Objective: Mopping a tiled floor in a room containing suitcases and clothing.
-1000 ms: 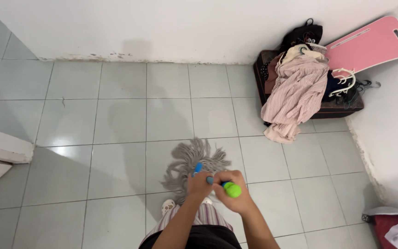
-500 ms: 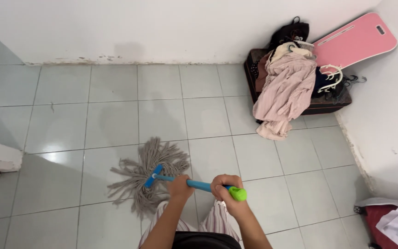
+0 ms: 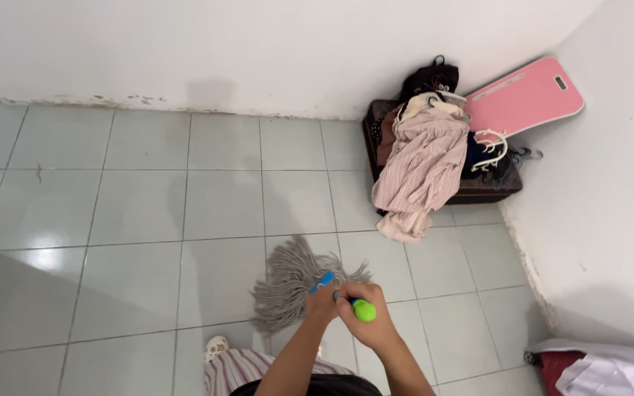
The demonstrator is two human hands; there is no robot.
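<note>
Swung rightward, the mop (image 3: pixel 296 282) stays clamped in both hands, left hand (image 3: pixel 323 302) and right hand (image 3: pixel 365 324), near the clothes-filled case (image 3: pixel 478 192)

Both forearms bare, no sleeves in view, no watch or rings that I can make out. Left hand (image 3: pixel 322 303) and right hand (image 3: pixel 365 323) ungloved. Dark, near-black garment (image 3: pixel 310 386) at the waist, bottom edge of frame. Below it, loose trousers (image 3: pixel 240 367) with thin vertical stripes, pinkish-mauve on white. One foot visible in a white clog-style shoe (image 3: pixel 216 346) with round vent holes across the toe. Other foot hidden behind the arms.
</note>
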